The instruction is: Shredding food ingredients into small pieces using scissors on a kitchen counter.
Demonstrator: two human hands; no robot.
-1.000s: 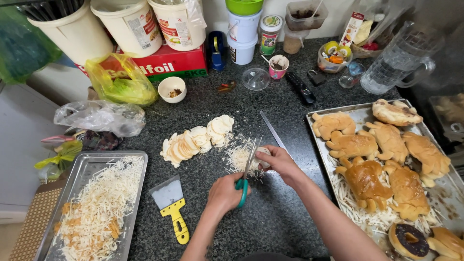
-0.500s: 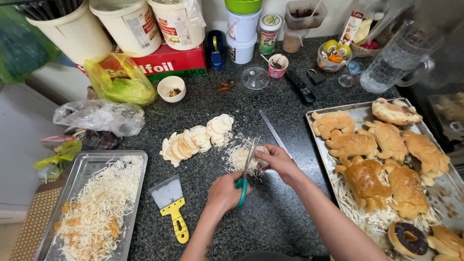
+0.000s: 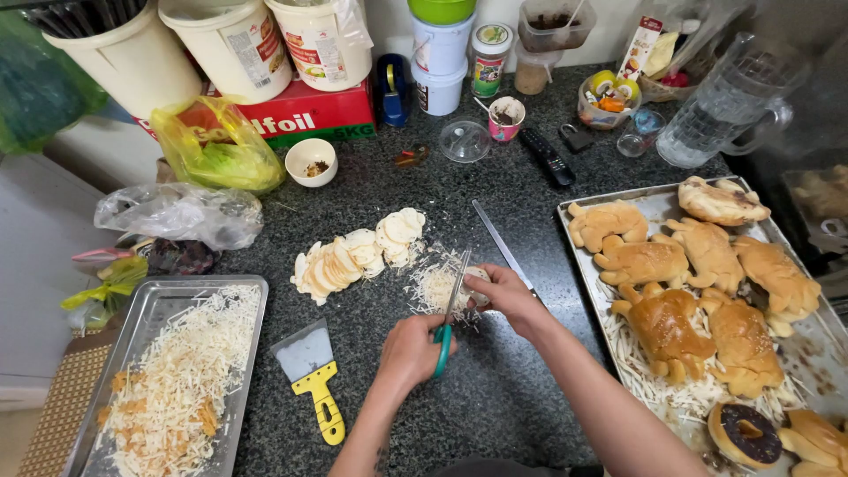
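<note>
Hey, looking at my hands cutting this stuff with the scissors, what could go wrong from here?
The fingers of your right hand pinch the small pale slice right at the blades of the green-handled scissors held in your left hand, so a snip could nick them. The long knife lies bare just beside your right hand; a sideways move might brush it. Cut shreds already spread loose over the dark counter and may scatter further.
</note>
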